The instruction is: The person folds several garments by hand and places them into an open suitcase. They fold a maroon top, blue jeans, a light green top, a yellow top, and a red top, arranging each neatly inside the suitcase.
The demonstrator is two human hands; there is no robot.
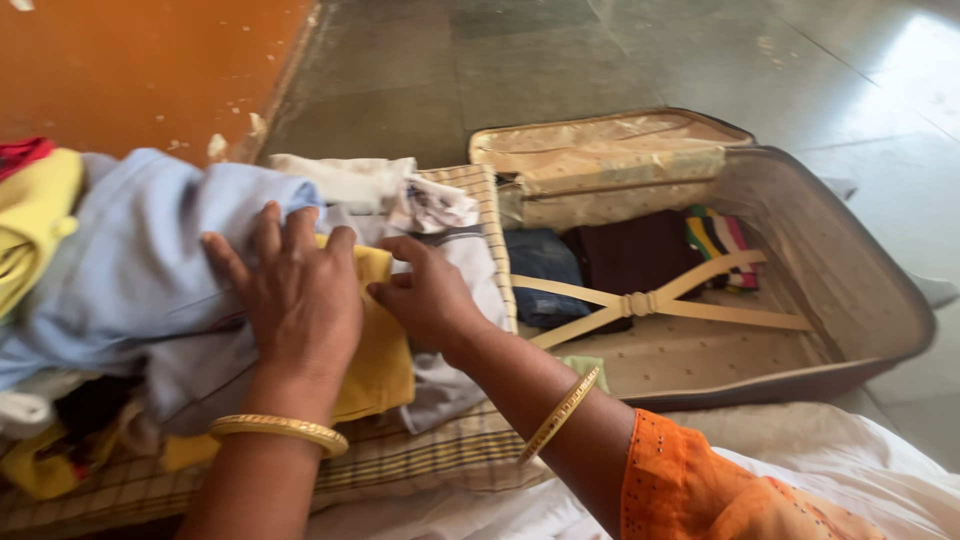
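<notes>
Our left hand (300, 290) lies flat and open on the pale blue garment (130, 270); our right hand (425, 295), fingers loose, touches the yellow cloth (385, 350). Both soft, light; best gathered by folds.

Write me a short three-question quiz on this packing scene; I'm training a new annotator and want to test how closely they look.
1. True or false: the suitcase lies open on the floor.
2. Which garment do both the left hand and the right hand touch?
A. the maroon garment
B. the yellow cloth
C. the striped garment
3. Fill in: inside the suitcase, the beige straps cross in the shape of an ___.

Key:
1. True.
2. B; both hands rest flat on it, neither closed in a grip.
3. X, with the dark blue garment partly beneath it.
</notes>
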